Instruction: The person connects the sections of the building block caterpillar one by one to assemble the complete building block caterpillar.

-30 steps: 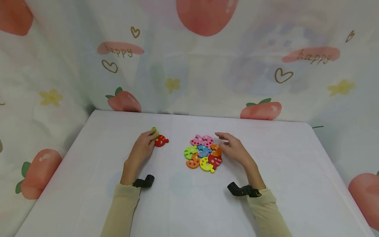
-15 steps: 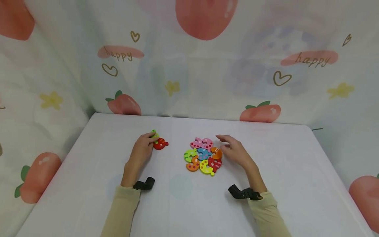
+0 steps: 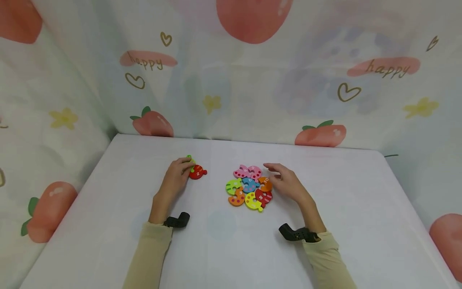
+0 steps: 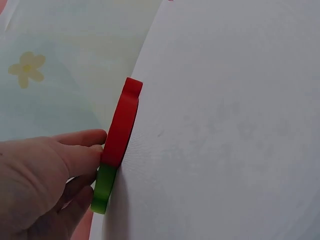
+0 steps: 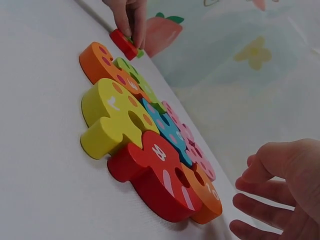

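Observation:
My left hand (image 3: 174, 177) is at the far left part of the table, its fingertips on a small green puzzle piece (image 4: 104, 187) that they seem to pinch and partly cover. Against that piece lies a red striped puzzle piece (image 3: 197, 172) marked 2. My right hand (image 3: 287, 184) hovers with loosely bent fingers and holds nothing. Closest to it is an orange piece (image 5: 206, 192) marked 10, at the edge of a joined cluster. In that cluster are also a red piece (image 5: 162, 172) marked 8, a yellow piece (image 5: 112, 112) and a blue piece (image 3: 249, 185).
Two pink pieces (image 3: 248, 171), a green piece (image 3: 233, 186) and another orange piece (image 3: 236, 198) complete the cluster's outline. A white cloth covers the table (image 3: 216, 249). Printed curtains (image 3: 249, 84) stand along its back and sides. Each wrist wears a black camera mount (image 3: 177, 220).
The camera view tilts slightly up and down. Both hands and the puzzle pieces stay almost in place, with only tiny shifts of the left fingers.

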Demonstrator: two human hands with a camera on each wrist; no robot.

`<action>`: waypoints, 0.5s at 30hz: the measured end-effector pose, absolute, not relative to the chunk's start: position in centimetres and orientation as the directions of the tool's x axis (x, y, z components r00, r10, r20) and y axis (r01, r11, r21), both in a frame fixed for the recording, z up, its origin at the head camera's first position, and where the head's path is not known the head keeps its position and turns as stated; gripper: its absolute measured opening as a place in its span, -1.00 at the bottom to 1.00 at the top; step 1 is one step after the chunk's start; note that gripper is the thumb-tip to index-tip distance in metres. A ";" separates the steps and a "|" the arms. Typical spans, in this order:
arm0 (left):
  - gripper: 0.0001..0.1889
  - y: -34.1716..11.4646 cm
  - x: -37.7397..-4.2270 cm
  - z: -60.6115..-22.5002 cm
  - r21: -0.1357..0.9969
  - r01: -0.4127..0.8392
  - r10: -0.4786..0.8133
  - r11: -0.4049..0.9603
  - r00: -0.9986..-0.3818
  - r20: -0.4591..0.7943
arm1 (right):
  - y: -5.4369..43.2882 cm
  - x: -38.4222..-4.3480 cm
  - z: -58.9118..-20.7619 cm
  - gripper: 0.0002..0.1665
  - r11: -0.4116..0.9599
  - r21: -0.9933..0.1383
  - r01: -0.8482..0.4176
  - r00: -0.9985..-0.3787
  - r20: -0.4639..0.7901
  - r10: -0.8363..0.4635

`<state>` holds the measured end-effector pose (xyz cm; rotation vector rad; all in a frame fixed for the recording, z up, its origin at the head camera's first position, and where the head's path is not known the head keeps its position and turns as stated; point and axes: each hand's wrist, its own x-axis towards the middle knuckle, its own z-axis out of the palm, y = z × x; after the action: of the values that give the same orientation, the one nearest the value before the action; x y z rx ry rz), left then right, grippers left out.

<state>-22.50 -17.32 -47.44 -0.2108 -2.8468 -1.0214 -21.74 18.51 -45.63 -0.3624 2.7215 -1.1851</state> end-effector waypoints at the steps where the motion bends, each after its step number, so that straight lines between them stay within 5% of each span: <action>1: -0.71 -17.3 -22.6 -47.5 0.634 0.161 0.090 0.756 -0.986 0.143 | 18.5 -21.7 -45.6 -0.45 0.658 -0.736 -0.161 -0.959 -0.042 -0.281; 15: -0.72 -17.4 -22.7 -47.8 0.649 0.119 0.071 0.751 -0.992 0.100 | 17.2 -21.0 -45.4 -0.46 0.637 -0.722 -0.269 -0.932 0.027 -0.362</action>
<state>-22.74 -17.40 -47.80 -0.1563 -2.8745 -1.0727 -21.05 17.19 -45.39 -0.5288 2.7323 -1.1753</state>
